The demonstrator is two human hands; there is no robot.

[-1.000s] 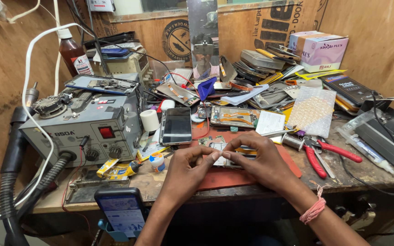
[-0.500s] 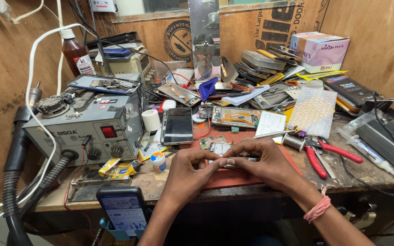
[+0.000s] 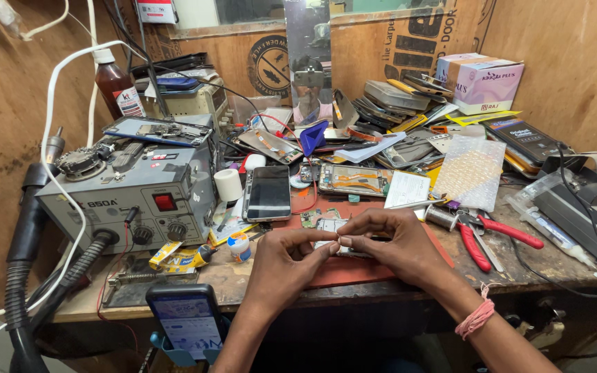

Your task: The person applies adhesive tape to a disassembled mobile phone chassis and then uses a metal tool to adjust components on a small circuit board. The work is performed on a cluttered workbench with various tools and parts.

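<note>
My left hand (image 3: 286,261) and my right hand (image 3: 390,243) meet over a red work mat (image 3: 354,271) at the bench's front edge. Their fingertips pinch a small part between them, too small to identify. Under the hands lies a small opened phone frame or circuit board (image 3: 327,226), mostly hidden by my fingers. A black phone (image 3: 268,192) with a dark screen lies face up just beyond my left hand. An opened phone body (image 3: 354,179) with orange ribbon cables lies behind the mat.
A grey hot-air rework station (image 3: 133,193) with its black hose (image 3: 19,276) stands at left. Red-handled cutters (image 3: 492,235) lie right of the mat. A lit phone (image 3: 182,319) sits in a stand at the front. Stacked phone parts, boxes and a brown bottle (image 3: 115,85) crowd the back.
My hands have drawn slightly closer together and toward me over the mat. The view has shifted a little.
</note>
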